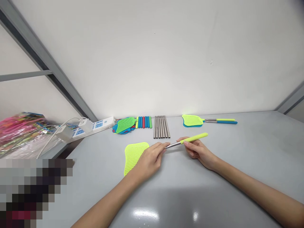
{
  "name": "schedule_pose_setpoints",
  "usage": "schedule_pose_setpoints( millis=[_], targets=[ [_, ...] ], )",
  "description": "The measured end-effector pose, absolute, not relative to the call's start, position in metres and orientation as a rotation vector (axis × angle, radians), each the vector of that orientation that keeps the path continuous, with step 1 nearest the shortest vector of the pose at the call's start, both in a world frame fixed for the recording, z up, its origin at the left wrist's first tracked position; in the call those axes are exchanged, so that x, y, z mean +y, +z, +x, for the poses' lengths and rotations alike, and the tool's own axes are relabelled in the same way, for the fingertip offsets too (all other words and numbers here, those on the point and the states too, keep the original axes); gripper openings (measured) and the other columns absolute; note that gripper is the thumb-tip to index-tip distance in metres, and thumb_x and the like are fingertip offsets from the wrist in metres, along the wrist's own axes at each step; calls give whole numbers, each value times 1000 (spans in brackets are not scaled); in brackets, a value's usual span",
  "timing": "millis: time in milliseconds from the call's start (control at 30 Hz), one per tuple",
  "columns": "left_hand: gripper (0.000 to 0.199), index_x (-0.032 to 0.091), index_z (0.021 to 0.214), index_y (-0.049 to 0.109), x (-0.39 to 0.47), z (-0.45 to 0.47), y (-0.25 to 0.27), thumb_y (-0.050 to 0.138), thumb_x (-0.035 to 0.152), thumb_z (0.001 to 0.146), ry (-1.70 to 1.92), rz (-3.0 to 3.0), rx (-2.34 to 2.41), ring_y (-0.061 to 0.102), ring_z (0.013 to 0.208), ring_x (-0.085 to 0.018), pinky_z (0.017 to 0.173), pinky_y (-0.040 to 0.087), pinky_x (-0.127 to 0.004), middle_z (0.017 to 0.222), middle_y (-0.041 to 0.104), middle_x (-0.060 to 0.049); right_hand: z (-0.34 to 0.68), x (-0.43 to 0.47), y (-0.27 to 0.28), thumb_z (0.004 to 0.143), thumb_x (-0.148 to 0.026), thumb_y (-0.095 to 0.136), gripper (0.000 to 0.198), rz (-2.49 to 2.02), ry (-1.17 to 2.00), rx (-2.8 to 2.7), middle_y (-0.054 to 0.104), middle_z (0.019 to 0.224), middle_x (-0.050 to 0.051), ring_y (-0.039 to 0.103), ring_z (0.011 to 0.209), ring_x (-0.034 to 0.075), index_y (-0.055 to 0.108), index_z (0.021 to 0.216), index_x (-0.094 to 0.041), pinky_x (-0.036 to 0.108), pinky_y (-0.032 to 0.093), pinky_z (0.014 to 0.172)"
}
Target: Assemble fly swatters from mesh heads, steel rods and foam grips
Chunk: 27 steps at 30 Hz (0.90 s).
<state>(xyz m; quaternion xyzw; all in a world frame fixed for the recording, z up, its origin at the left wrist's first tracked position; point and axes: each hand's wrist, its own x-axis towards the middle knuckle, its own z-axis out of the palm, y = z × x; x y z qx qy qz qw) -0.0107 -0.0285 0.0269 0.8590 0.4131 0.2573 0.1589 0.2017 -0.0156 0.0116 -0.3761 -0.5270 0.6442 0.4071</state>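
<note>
My left hand point(152, 156) is closed around the metal rod point(173, 145) of a fly swatter, close to its yellow-green perforated head point(135, 155), which is partly covered by that hand. At the rod's other end, my right hand point(196, 150) pinches a yellow-green grip point(194, 138) where it meets the metal. The grip points up to the right, raised off the table. Beyond my hands lie several bare metal tubes point(162, 127) side by side. Left of them is a row of coloured grips point(143, 122), beside a pile of swatter heads point(125, 124).
Two swatters, with a yellow-green head point(192, 120) on top, lie at the back right of the grey table point(237, 148). A white power strip point(95, 126) with plugged-in adapters stands at the left. Plastic-wrapped colourful goods point(21, 133) are heaped farther left. A white wall rises behind.
</note>
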Motion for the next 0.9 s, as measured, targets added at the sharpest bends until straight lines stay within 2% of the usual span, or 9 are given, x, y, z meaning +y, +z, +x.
schedule_pose_setpoints(
  millis=[167, 333, 500, 633, 900],
  targets=[
    [33, 25, 117, 45, -26, -13, 25, 32, 19, 88, 776, 2439, 1198, 53, 89, -15, 77, 43, -28, 100, 58, -2, 201, -17, 11, 75, -43, 55, 37, -929, 1613, -1309, 29, 57, -4, 19, 46, 8, 55, 104, -20, 23, 10, 41],
    [33, 24, 116, 47, -24, -14, 25, 33, 18, 87, 839, 2414, 1214, 53, 92, -15, 78, 42, -27, 102, 58, -2, 204, -16, 12, 81, -49, 40, 39, -761, 1554, -1050, 38, 67, -2, 20, 46, 8, 52, 109, -25, 22, 20, 41],
    [33, 24, 116, 47, -24, -14, 25, 32, 17, 87, 835, 2417, 1212, 53, 90, -14, 76, 42, -27, 100, 57, -2, 219, -4, 18, 81, -51, 38, 35, -699, 1356, -724, 39, 69, -1, 32, 48, 9, 56, 98, -25, 21, 32, 42],
    [33, 24, 118, 45, -25, -15, 24, 32, 18, 88, 742, 2461, 1179, 52, 86, -14, 74, 42, -28, 96, 57, -3, 233, 6, 24, 81, -49, 39, 35, -716, 1314, -661, 48, 76, 2, 44, 60, 12, 58, 94, -22, 22, 41, 52],
    [32, 21, 116, 45, -32, -11, 23, 29, 23, 89, 578, 2557, 1129, 52, 85, -14, 74, 43, -28, 95, 57, -3, 229, 2, 21, 83, -44, 38, 31, -703, 1403, -873, 51, 86, 3, 50, 76, 15, 56, 99, -24, 25, 43, 62]
  ],
)
